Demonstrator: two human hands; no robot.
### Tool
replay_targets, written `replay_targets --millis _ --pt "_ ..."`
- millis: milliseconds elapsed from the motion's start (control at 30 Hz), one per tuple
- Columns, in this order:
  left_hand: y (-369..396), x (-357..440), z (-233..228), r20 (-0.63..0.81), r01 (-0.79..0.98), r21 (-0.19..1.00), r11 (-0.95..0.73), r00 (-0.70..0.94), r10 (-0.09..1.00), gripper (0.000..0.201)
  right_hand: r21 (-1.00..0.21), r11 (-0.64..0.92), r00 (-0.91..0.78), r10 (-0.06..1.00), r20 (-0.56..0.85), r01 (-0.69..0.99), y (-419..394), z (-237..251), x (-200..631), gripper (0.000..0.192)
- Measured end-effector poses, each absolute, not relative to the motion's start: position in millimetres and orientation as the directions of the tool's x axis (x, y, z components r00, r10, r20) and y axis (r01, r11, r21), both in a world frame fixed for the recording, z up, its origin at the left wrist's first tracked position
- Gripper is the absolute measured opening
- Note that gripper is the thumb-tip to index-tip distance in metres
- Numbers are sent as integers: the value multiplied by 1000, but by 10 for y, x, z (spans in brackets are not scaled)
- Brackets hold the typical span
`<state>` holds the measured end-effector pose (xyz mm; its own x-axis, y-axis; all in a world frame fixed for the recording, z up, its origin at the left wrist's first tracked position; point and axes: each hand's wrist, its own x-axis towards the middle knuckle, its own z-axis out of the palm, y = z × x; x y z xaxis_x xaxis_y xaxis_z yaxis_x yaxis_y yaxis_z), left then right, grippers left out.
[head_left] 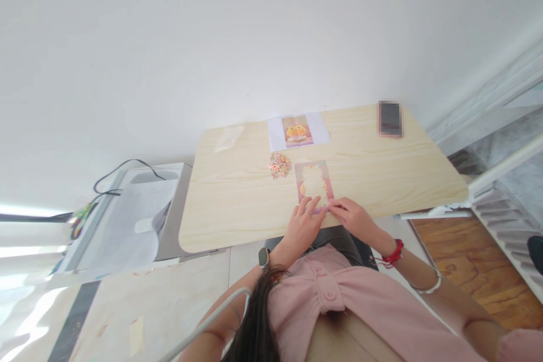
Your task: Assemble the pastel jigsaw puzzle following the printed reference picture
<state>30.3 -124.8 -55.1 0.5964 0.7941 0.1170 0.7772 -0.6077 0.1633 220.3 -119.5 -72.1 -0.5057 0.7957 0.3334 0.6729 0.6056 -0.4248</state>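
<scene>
A small jigsaw puzzle (300,174) lies near the front edge of the table, its pinkish border assembled around a bare middle. My left hand (304,222) rests over its lower left part with the fingers spread. At the lower right corner, my right hand (353,218) has its thumb and fingers pressed together; whatever is between them is too small to make out. Just behind and to the left sits a heap of loose puzzle pieces (279,165). Farther back, a white sheet (275,134) carries a printed picture (297,131) of a yellow-orange figure.
The light wooden table (237,192) stands against a white wall. A dark, pixelated rectangular object (390,119) lies at its back right, and a pale slip (229,138) at its back left. Left of the table is a low white cabinet (172,226) with papers and cables.
</scene>
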Motion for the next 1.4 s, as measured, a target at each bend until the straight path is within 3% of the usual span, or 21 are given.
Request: replay_targets --millis 200,333,467,733,933,1400 --pt "-1202 238 -570 164 760 280 -586 563 810 33 -437 577 -474 816 330 690 -1229 -685 2188 27" --pt "-1123 45 -589 210 827 278 -489 444 871 43 -470 491 -406 871 276 734 -1103 -657 2269 33" --pt "-977 -146 -577 158 912 228 -342 312 937 56 -384 452 -426 891 156 805 -831 -634 2384 60" --pt "-760 -152 -478 24 926 155 -345 346 938 66 -287 496 -523 852 -21 819 -352 -530 2378 93" --pt "-621 -158 -454 -17 933 91 -348 351 936 76 -282 522 -561 824 -77 805 -240 -529 2357 94" --pt "-452 -134 -426 -15 940 129 -315 319 948 69 -316 539 -577 816 -34 781 -95 -555 2355 90"
